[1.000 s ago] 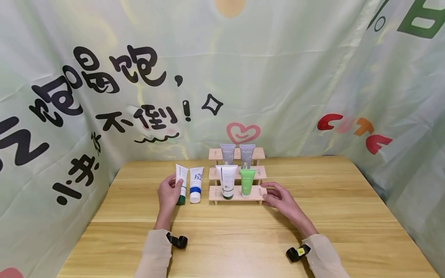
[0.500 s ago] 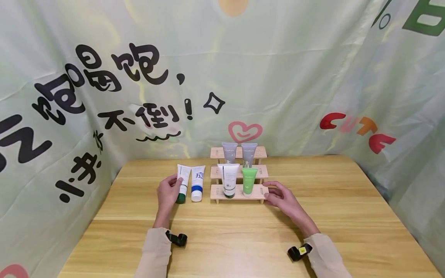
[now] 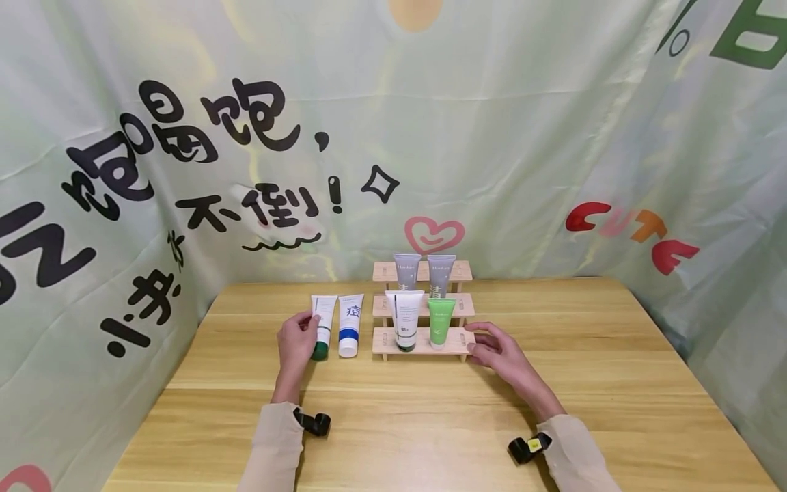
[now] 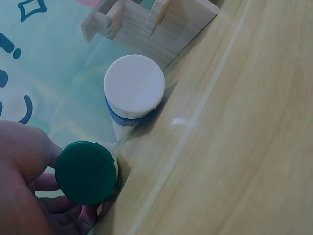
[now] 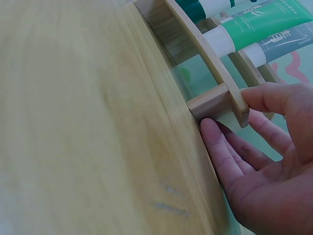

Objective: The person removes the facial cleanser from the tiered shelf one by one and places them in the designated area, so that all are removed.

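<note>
My left hand (image 3: 299, 342) grips a white tube (image 3: 324, 318) by its left side. In the left wrist view its green cap (image 4: 87, 172) faces the camera, thumb and fingers around it. Just right of it stands a white tube with a blue band (image 3: 350, 321), a narrow gap between them. My right hand (image 3: 501, 352) holds the right end of a three-tier wooden stand (image 3: 451, 345) at its lowest step. On that step stand a larger white tube (image 3: 404, 318) and a green tube (image 3: 439, 321). Two grey-purple tubes (image 3: 407, 270) stand farther back, their lower parts hidden.
The wooden table (image 3: 393, 424) reaches back to a pale printed curtain (image 3: 492, 137) right behind the stand. Black cameras sit on both wrists, the left wrist camera (image 3: 313, 422) and the right wrist camera (image 3: 529, 447).
The green-capped tube has turned its face more to the front and stands slightly apart from the blue-banded one. My right hand keeps its place at the stand. The head view has shifted slightly.
</note>
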Motion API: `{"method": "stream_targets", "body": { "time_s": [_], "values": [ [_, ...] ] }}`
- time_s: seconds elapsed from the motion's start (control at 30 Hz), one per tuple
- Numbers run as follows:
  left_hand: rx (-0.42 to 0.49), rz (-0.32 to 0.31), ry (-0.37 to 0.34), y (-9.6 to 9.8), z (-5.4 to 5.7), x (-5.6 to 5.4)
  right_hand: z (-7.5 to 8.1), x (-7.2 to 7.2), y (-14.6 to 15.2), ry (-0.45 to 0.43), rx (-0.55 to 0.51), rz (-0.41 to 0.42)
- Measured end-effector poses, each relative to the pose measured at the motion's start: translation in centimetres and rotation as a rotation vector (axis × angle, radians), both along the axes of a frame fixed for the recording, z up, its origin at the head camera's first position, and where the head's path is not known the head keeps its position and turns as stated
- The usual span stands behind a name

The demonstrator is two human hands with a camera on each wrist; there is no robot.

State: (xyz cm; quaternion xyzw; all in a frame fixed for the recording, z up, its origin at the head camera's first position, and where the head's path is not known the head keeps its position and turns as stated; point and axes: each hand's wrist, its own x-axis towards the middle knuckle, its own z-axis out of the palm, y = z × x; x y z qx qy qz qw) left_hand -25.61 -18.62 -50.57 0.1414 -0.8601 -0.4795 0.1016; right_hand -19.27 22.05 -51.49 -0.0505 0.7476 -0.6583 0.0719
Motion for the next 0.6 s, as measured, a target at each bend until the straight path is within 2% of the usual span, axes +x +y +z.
{"method": "stream_targets", "body": {
  "time_s": [0.2, 0.33, 0.6],
  "values": [
    [-0.002, 0.002, -0.015, 0.0, 0.1, 0.0, 0.0, 0.0, 0.0, 0.002, -0.001, 0.003],
    [-0.007, -0.007, 0.004, 0.0, 0.4, 0.1, 0.0, -0.1, 0.0, 0.003, 0.001, 0.004],
    [0.025, -0.034, 0.061, 0.4, 1.9, 0.5, 0.1, 0.1, 0.0, 0.002, 0.010, 0.002]
  ]
}}
